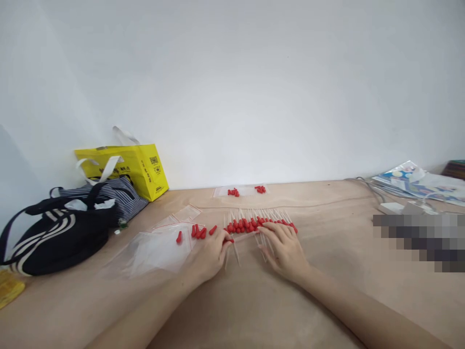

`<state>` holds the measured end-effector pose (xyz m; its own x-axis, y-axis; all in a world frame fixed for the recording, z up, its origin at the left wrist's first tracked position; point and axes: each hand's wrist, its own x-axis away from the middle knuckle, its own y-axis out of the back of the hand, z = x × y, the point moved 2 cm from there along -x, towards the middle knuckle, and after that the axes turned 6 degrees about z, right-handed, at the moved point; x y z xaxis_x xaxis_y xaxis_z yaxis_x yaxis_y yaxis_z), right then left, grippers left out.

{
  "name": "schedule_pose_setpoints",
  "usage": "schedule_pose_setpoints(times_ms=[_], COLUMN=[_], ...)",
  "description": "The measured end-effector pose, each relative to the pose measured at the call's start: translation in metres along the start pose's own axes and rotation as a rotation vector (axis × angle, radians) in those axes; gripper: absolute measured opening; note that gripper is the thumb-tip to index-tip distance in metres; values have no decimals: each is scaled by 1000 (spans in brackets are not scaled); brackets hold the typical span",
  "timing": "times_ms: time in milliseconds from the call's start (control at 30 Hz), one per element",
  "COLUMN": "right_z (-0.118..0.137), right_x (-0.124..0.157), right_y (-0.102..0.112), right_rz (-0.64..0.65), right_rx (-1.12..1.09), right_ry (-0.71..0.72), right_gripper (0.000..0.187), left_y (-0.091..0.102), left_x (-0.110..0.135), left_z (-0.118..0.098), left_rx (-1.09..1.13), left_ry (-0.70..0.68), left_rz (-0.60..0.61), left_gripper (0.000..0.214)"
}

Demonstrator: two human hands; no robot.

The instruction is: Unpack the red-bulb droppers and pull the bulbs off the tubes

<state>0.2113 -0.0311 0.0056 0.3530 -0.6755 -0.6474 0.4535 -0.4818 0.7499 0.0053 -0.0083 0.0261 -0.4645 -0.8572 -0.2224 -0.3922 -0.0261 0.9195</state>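
Left hand (209, 254), fingers bunched, grip unclear, touched row of red-bulbed clear thin droppers (250, 224); right hand (283, 248) lay flat there, fingers spread.

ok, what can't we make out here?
- Head view: a pixelated block hides the table at right.
- Too small to tell if the left hand pinches any tubes.
- The right hand lies flat, covering tubes.
- Print on the yellow bag: too small.
- The yellow item, bottom left: cut by the edge.
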Motion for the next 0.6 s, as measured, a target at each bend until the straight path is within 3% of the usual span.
schedule_pose_setpoints(times_ms=[167, 333, 600], right_z=[8, 8, 7], right_x=[-3, -2, -2], right_y=[-7, -16, -20], right_rz=[59, 57, 35], right_rx=[35, 65, 73], right_ry=[175, 186, 155], right_gripper=[26, 26, 26], left_y=[-20, -25, -24], left_x=[5, 3, 0], left_z=[-8, -8, -8], left_rx=[81, 71, -95], left_ry=[-185, -292, -325], left_rz=[-103, -169, -190], left_gripper=[15, 19, 24])
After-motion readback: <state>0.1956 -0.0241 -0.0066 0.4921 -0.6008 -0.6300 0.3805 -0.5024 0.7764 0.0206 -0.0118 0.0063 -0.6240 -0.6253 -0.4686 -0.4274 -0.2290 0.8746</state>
